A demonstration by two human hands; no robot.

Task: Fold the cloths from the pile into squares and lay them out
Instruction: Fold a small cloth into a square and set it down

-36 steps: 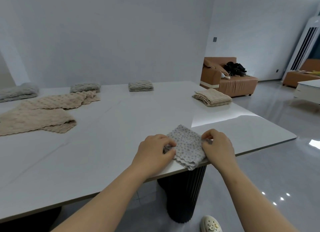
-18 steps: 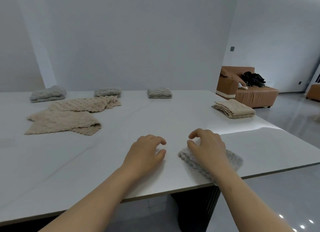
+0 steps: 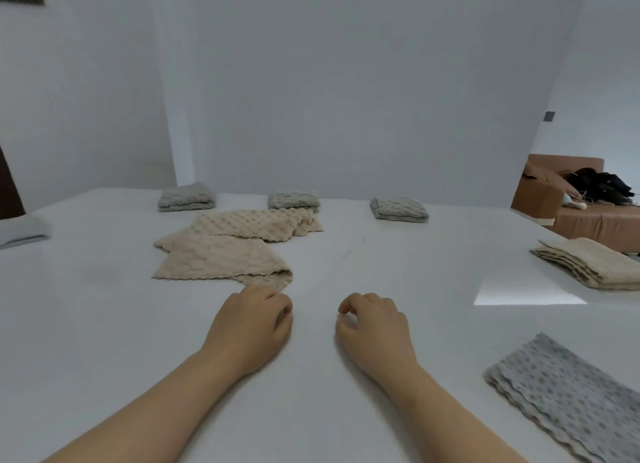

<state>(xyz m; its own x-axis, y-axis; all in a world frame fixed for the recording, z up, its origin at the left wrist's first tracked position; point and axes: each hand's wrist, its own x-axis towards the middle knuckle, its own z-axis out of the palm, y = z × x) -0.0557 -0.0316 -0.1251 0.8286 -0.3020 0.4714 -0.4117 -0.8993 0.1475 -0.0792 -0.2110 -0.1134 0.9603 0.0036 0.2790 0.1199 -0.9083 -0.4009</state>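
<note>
Beige cloths (image 3: 221,258) lie beyond left hand (image 3: 249,327), right hand (image 3: 375,327) (both loosely curled, empty).

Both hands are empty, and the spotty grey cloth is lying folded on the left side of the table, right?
Not quite. The left hand and the right hand do hold nothing, but the spotty grey cloth lies folded on the right side of the table, beside the right arm. The head view shows it.
</note>
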